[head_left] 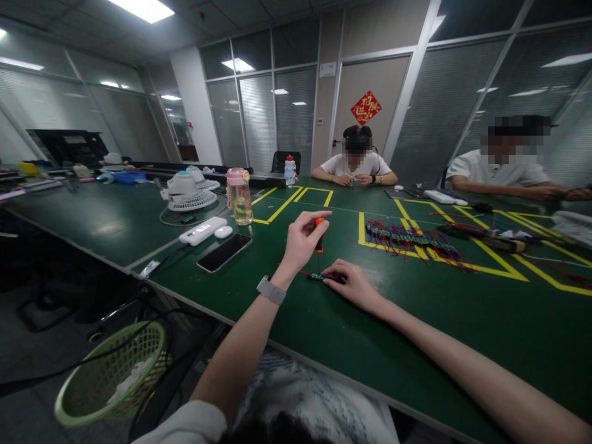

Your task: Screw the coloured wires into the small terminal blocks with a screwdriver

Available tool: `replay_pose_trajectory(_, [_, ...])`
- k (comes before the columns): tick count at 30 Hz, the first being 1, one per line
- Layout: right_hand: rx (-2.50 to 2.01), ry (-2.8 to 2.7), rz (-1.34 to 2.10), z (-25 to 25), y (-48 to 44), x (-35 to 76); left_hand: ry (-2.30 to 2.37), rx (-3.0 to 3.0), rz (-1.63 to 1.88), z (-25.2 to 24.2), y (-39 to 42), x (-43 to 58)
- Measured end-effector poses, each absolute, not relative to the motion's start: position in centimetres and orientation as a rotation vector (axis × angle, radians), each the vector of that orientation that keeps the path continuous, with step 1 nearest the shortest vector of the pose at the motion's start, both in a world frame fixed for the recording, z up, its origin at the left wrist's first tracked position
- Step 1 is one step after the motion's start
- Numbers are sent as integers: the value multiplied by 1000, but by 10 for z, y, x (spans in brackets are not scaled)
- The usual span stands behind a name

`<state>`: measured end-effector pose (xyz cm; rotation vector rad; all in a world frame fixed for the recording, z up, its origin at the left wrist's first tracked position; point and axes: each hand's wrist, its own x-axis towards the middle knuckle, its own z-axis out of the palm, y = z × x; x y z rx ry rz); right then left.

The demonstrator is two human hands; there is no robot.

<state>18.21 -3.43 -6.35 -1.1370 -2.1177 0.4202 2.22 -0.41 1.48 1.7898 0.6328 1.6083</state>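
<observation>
My left hand grips the orange handle of a small screwdriver, held upright with its tip down on a little green circuit board. My right hand lies on the green table with its fingers pressed onto that board, pinning it down. Thin red wires run out from the board to the left. A grey watch is on my left wrist.
A black phone, a white remote, a pink-capped bottle and white fans lie to the left. A pile of red and blue wired boards sits inside yellow tape at right. Two people sit across. A green basket stands below left.
</observation>
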Motion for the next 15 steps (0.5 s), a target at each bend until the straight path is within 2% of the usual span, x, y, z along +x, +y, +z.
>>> replay_pose_trajectory(3, [-1137, -2118, 416, -64, -34, 182, 722, 1860, 1671, 16, -5, 21])
replay_pose_trajectory(9, [-1125, -2120, 443, -64, -33, 183, 511, 1677, 1540, 14, -2, 24])
replay_pose_trajectory(15, [-1146, -2116, 436, -63, -34, 182, 702, 1810, 1661, 13, -1, 22])
